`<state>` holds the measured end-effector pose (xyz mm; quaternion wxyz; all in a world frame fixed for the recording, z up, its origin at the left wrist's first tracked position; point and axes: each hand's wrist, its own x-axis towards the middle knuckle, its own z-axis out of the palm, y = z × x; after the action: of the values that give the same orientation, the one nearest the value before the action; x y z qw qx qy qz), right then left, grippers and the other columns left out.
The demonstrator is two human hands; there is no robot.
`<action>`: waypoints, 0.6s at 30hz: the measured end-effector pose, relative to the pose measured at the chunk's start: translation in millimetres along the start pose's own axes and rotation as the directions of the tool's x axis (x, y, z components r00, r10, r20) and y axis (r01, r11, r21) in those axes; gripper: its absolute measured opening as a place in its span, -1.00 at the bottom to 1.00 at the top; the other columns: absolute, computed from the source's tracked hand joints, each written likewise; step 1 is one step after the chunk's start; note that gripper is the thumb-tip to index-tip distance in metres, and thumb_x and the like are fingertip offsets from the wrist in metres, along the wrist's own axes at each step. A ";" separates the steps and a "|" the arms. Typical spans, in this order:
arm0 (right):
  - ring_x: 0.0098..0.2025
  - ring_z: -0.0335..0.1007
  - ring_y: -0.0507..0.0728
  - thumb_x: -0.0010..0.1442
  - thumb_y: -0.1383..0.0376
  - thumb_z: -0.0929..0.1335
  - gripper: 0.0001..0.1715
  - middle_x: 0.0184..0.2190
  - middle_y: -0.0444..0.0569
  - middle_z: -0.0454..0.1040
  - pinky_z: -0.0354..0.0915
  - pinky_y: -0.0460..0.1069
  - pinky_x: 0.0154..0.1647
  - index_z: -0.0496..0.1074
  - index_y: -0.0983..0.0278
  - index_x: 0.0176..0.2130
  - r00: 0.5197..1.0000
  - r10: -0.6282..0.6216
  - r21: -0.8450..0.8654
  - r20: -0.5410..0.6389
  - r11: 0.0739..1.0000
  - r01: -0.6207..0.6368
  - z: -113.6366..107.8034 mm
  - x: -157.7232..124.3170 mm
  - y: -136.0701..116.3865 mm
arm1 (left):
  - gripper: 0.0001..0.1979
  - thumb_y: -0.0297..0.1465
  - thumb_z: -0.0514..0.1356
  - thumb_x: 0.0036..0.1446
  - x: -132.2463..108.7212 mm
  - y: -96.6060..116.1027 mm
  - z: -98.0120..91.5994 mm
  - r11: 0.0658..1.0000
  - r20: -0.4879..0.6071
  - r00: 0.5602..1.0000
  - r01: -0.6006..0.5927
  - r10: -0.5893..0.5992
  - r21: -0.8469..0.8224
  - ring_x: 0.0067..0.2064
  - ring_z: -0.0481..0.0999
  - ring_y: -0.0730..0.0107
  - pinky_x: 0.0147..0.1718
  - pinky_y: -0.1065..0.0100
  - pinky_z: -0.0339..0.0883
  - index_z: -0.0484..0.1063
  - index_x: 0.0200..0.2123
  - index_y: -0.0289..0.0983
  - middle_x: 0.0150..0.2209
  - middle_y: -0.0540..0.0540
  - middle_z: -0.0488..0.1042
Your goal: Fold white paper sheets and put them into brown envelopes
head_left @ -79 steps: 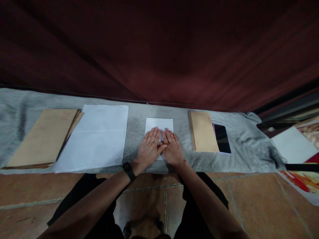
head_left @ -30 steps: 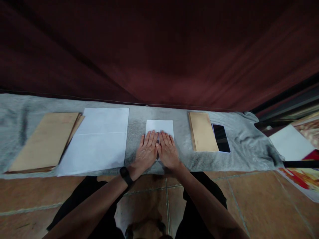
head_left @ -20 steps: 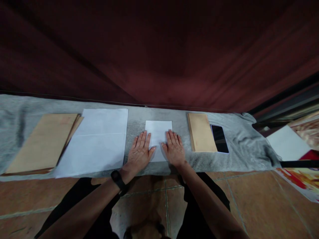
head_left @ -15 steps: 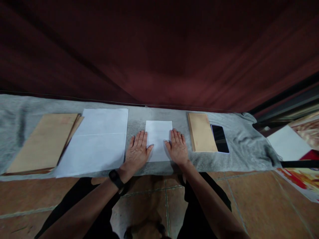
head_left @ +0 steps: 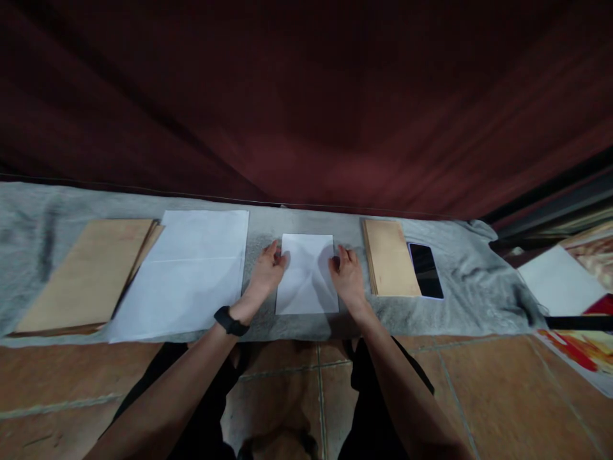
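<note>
Paper (head_left: 306, 275) white, folded, faintly creased, lying flat.

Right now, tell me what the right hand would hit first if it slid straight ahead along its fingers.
The right hand would cross bare grey cloth and likely meet the dark red curtain first, just missing a corner of the small white paper sheet; depth is unclear.

Moved apart from pressing flat, side by side, on the folded white paper (head_left: 306, 278): left hand (head_left: 267, 271) now at its left edge, right hand (head_left: 348, 276) at its right edge, fingers curled.
</note>
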<state>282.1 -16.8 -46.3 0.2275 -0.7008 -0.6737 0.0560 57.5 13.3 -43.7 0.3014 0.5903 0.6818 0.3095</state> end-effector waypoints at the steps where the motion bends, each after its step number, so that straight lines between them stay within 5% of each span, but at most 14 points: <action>1: 0.05 0.42 0.31 0.41 0.25 0.24 -0.46 0.00 0.24 0.52 0.33 0.16 0.10 0.36 0.39 0.28 1.000 0.009 0.001 -0.001 1.000 -0.009 0.2 0.0 -0.8 | -0.50 -0.37 0.20 0.19 1.3 0.1 0.2 1.000 0.000 1.000 0.011 -0.011 -0.006 -0.12 0.57 0.19 0.00 0.17 0.45 0.43 0.21 -0.29 -0.07 -0.18 0.58; 12: 0.04 0.42 0.30 0.37 0.29 0.28 -0.45 0.02 0.23 0.50 0.32 0.16 0.08 0.34 0.38 0.29 0.999 -0.009 -0.033 0.051 0.999 0.011 -1.1 -2.2 -3.6 | -0.52 -0.35 0.29 0.13 6.2 11.4 -10.4 0.991 0.066 0.991 0.123 -0.120 -0.049 -0.22 0.58 0.15 -0.19 0.25 0.37 0.46 0.14 -0.29 -0.31 -0.08 0.61; 18: 0.10 0.41 0.33 0.35 0.31 0.29 -0.43 0.08 0.26 0.49 0.33 0.19 0.09 0.32 0.38 0.30 0.999 -0.027 -0.034 0.039 0.999 0.028 -0.4 -4.6 -6.5 | -0.91 -0.43 0.31 -0.02 6.7 9.9 -5.2 0.965 0.112 0.985 0.155 -0.133 -0.213 -0.41 0.49 0.29 -0.38 0.33 0.27 0.55 -0.37 -0.22 -0.49 0.01 0.52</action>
<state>275.9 -21.4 -44.4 0.2029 -0.6942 -0.6884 0.0546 58.8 20.8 -33.0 0.4197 0.5162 0.6688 0.3318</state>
